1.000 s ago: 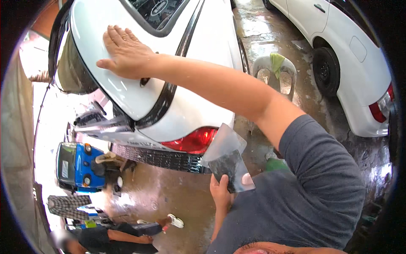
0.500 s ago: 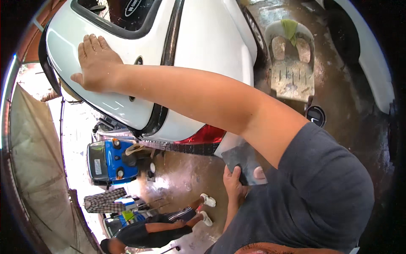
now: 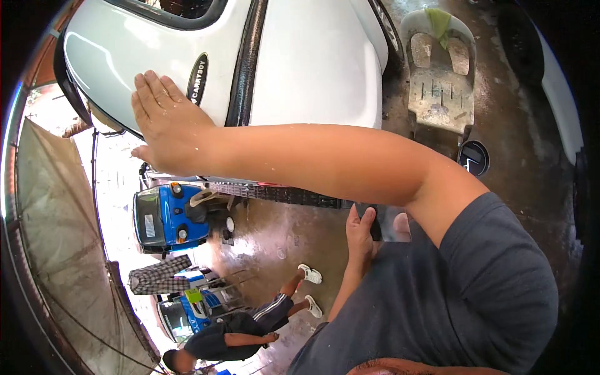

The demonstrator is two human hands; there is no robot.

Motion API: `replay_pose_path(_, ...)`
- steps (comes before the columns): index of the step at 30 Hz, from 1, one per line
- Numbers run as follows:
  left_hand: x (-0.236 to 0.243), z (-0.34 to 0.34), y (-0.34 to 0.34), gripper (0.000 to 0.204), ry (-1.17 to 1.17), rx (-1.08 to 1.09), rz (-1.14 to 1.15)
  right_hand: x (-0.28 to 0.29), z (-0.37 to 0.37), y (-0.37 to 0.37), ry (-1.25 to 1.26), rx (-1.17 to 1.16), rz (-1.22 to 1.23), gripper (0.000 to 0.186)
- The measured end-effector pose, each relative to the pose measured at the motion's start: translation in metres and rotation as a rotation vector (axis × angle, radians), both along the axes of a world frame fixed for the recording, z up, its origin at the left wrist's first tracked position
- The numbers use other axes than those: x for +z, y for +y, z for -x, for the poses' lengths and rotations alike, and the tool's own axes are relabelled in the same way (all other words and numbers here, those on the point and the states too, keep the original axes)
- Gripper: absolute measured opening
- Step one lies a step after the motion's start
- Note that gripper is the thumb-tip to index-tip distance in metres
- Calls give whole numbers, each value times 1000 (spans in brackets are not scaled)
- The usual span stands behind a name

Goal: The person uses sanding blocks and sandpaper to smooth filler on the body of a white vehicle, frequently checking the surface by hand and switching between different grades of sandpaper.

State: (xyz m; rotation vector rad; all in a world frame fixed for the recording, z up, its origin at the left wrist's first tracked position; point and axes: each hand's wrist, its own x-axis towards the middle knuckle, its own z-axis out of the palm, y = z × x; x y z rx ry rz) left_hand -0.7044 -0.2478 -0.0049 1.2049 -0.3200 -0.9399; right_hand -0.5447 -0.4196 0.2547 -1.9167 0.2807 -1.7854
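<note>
My right hand (image 3: pixel 172 125) lies on the white vehicle's rear panel (image 3: pixel 106 50), fingers stretched out, below a dark oval badge (image 3: pixel 200 72). A black vertical strip (image 3: pixel 244 62) runs beside the badge. My right forearm reaches across the middle of the view and hides part of the vehicle's lower rear. Low in front of my dark shirt, my left hand (image 3: pixel 359 237) grips some flat, translucent grey sheets (image 3: pixel 390 231), which are partly hidden behind my right arm.
A weathered plastic chair (image 3: pixel 440 97) bears a green cloth (image 3: pixel 437 25); a round dark object (image 3: pixel 474 157) is below it. Another white car (image 3: pixel 562 119) stands right. A blue three-wheeler (image 3: pixel 172 219), a checked cloth (image 3: pixel 156 281) and another person (image 3: pixel 244 331) are lower left, near a tarp (image 3: pixel 56 219).
My right hand has slid lower on the panel, uncovering more of the oval badge. The view has shifted, showing more chair. The sheets in my left hand are now more hidden behind my arm.
</note>
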Motion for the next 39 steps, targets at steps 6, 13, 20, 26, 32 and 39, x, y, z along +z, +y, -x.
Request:
replay_pose_path(6, -7, -1, -1, 36, -20, -27, 11, -38, 41, 10, 196, 97, 58, 81)
replay_pose_path(13, -14, 3, -3, 34, -4, -77, 61, -48, 53, -12, 402, -16, 106, 80)
replay_pose_path(20, -15, 15, 5, 35, 148, -51, 189, -25, 39, -39, 465, 66, -65, 86)
replay_pose_path(26, -15, 22, 21, 36, 178, 9, 239, -5, 5, -57, 357, 150, -269, 92)
replay_pose_path(32, -13, 23, 40, 37, 179, 145, 246, 51, -41, -106, 166, 37, -167, 93)
replay_pose_path(39, -11, 35, 63, 40, 271, 357, 305, 147, -96, -188, 361, -287, 99, 52)
